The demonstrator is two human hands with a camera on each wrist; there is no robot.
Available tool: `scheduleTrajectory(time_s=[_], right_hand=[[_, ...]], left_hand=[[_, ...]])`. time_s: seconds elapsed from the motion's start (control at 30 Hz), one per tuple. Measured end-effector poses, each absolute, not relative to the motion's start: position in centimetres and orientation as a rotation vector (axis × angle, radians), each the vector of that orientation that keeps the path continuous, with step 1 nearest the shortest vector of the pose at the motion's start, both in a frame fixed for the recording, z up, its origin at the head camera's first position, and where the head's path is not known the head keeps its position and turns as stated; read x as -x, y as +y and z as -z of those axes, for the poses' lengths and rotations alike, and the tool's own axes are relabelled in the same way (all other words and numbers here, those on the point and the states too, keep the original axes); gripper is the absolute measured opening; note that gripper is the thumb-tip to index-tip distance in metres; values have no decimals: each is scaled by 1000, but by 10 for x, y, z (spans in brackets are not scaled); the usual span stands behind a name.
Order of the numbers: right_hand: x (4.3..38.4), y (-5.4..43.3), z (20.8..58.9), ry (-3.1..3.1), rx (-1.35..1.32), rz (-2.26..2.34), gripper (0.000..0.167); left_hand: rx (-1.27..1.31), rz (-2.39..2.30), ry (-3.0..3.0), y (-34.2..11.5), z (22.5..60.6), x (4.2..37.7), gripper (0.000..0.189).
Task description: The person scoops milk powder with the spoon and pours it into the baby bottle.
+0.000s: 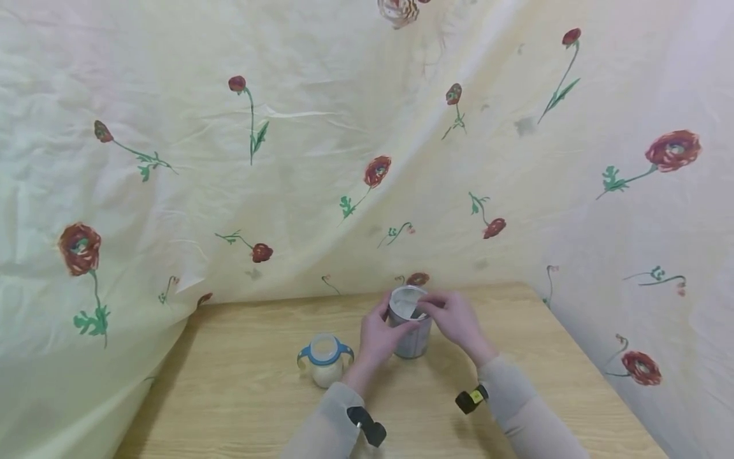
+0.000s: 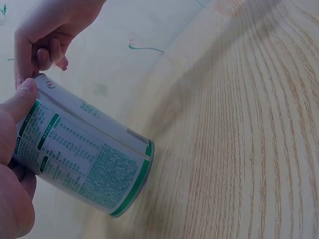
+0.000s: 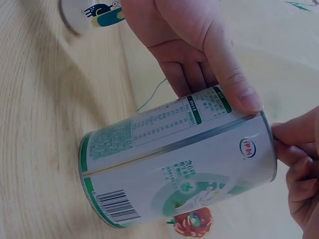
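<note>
An open-topped milk powder can (image 1: 411, 340), pale with green bands and printed text, stands on the table. My left hand (image 1: 378, 338) grips its left side, and the thumb (image 3: 247, 102) lies along the wall near the rim. At the top, my right hand (image 1: 457, 319) reaches over the rim with curled fingers. Its fingertips pinch a small dark handle (image 1: 417, 313) at the can's mouth; what this belongs to is hidden. In the right wrist view the can (image 3: 189, 164) shows its seam and barcode. Left of the hands is a baby bottle (image 1: 325, 370) with blue handles.
The wooden table (image 1: 246, 395) reaches back to a cream cloth (image 1: 304, 191) printed with red flowers, which hangs behind it and at both sides. The bottle (image 3: 82, 15) stands close to the left forearm. Dark devices are strapped to both wrists.
</note>
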State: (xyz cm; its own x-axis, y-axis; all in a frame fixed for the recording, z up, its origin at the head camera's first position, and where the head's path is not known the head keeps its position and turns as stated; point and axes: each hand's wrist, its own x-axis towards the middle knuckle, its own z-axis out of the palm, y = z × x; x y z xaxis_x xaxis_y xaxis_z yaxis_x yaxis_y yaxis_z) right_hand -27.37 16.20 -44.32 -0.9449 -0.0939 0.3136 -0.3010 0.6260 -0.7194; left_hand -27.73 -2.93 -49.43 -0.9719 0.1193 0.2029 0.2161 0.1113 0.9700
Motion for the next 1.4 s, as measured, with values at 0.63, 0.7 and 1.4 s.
scheduleTrajectory(time_s=[0.63,0.7,1.4], right_hand=[[259,180,465,-2201,133,-1643,33],[256,179,468,-2172,158,-1709,36],[250,171,484,-1914,407,-1840,38]], left_hand=[[350,1999,-2266,-30,497,281,95],[356,1996,-2256,-30,499,281,93],[349,1976,-2319,-31,498,282,95]])
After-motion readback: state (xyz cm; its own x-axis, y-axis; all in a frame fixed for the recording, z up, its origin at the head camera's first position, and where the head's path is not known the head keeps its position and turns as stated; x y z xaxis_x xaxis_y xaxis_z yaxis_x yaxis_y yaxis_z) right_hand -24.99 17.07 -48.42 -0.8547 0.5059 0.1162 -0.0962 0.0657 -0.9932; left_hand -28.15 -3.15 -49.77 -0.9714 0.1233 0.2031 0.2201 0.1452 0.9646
